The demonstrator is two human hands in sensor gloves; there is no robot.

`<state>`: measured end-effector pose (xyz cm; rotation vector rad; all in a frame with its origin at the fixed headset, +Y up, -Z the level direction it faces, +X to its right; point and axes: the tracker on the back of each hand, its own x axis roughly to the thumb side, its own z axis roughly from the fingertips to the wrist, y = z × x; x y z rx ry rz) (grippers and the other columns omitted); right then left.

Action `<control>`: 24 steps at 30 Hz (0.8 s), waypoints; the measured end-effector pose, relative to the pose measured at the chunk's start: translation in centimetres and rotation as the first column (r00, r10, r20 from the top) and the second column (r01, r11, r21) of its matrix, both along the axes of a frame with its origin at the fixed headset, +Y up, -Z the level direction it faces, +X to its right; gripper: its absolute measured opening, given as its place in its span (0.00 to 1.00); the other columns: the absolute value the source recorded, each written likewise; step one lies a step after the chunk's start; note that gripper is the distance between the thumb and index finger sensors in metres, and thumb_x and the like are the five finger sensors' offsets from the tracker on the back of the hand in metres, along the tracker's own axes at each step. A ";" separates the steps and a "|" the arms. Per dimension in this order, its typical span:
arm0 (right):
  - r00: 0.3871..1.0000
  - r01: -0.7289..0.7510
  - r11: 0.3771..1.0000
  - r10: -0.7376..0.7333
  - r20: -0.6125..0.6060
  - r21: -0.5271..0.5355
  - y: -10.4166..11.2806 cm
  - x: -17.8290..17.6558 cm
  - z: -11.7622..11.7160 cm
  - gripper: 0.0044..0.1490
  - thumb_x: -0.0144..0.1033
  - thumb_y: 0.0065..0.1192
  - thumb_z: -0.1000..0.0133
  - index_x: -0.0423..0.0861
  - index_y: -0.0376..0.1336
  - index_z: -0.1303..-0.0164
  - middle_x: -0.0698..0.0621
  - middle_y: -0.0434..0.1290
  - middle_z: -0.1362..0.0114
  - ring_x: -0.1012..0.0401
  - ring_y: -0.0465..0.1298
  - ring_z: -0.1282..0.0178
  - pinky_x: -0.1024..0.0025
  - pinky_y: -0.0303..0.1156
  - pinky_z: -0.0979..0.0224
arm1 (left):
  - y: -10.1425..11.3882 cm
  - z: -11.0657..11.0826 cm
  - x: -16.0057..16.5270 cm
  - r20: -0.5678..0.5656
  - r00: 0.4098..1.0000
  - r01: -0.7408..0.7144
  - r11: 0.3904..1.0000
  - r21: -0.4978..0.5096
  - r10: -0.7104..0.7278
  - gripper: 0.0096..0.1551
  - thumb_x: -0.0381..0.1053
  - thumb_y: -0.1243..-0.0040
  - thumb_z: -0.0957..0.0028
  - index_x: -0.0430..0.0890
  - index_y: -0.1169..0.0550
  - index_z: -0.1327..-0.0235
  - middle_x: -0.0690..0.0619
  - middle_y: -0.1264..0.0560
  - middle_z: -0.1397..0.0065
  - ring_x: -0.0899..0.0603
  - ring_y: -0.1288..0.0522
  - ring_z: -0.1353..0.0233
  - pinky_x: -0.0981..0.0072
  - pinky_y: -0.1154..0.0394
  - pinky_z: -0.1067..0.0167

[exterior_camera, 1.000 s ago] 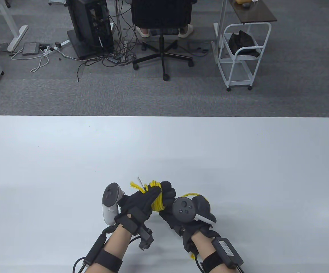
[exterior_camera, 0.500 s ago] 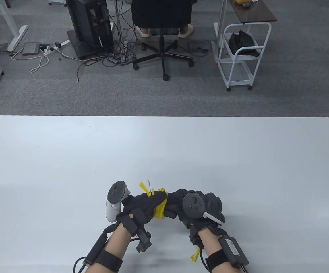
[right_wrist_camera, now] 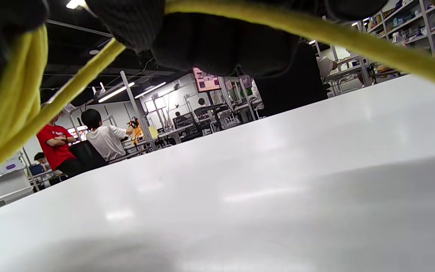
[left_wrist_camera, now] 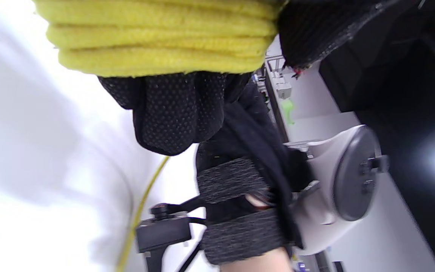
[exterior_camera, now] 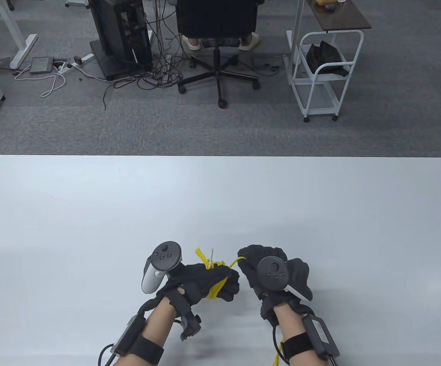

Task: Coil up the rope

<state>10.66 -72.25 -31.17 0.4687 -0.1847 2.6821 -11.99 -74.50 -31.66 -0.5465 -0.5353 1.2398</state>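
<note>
Near the surface's [exterior_camera: 90,213] front edge, the right hand [exterior_camera: 271,272] has drawn away from the left hand [exterior_camera: 201,282], pulling a strand taut. The rope [exterior_camera: 217,286] sits wound around the left hand's fingers [left_wrist_camera: 176,113]; another wrap looks imminent.

One yellow rope [exterior_camera: 217,284] is in view, wound in several turns around one of two gloved hands: the left hand [exterior_camera: 201,280] and the right hand [exterior_camera: 271,272], both near the tabletop's [exterior_camera: 90,213] near edge. Two trackers show, one on each hand. At least three rope turns lie side by side in the left wrist view. Beyond the tabletop's far edge stand one office chair [exterior_camera: 217,23], one white cart [exterior_camera: 325,72] and one dark computer tower [exterior_camera: 119,34].
</note>
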 end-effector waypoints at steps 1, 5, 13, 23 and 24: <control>1.000 0.004 1.000 -0.004 0.005 0.009 0.1 0.0 0.0 0.25 0.45 0.59 0.38 0.46 0.65 0.34 0.41 0.71 0.28 0.41 0.73 0.32 0.29 0.57 0.28 | 0.0 0.0 0.0 0.000 1.000 0.027 1.000 0.008 -0.027 0.32 0.63 0.50 0.36 0.43 0.16 0.37 0.42 0.10 0.43 0.44 0.10 0.48 0.61 0.19 0.45; 0.999 0.041 0.998 -0.042 0.022 0.050 0.4 0.1 0.2 0.25 0.46 0.59 0.38 0.46 0.65 0.35 0.42 0.71 0.29 0.42 0.73 0.33 0.30 0.58 0.28 | -0.2 0.0 0.1 -0.010 0.989 0.145 0.989 0.019 -0.145 0.33 0.62 0.52 0.35 0.41 0.17 0.35 0.40 0.12 0.40 0.42 0.11 0.46 0.60 0.21 0.44; 0.978 0.198 0.980 -0.195 -0.078 0.032 0.8 -1.1 0.8 0.25 0.45 0.58 0.38 0.45 0.65 0.34 0.41 0.71 0.29 0.41 0.73 0.33 0.30 0.58 0.28 | -0.9 -0.2 -1.0 -0.108 0.985 0.130 0.991 -0.034 -0.133 0.39 0.62 0.61 0.34 0.37 0.23 0.26 0.34 0.19 0.31 0.37 0.16 0.37 0.55 0.26 0.38; 0.959 0.189 0.982 -0.184 -0.214 0.003 0.7 -3.7 1.9 0.26 0.44 0.55 0.37 0.43 0.64 0.33 0.39 0.70 0.28 0.41 0.72 0.33 0.30 0.58 0.28 | -0.7 -0.3 -2.6 -0.289 0.954 -0.090 0.996 -0.019 0.081 0.40 0.63 0.59 0.34 0.38 0.30 0.21 0.35 0.25 0.24 0.37 0.21 0.30 0.55 0.30 0.32; 0.960 0.176 0.984 -0.171 -0.222 0.001 0.6 -3.9 2.0 0.26 0.44 0.55 0.37 0.43 0.64 0.33 0.40 0.70 0.28 0.41 0.73 0.33 0.30 0.58 0.28 | -0.7 -0.3 -2.7 -0.299 0.948 -0.122 0.992 -0.015 0.112 0.39 0.63 0.59 0.34 0.39 0.31 0.20 0.35 0.26 0.23 0.37 0.22 0.30 0.55 0.30 0.31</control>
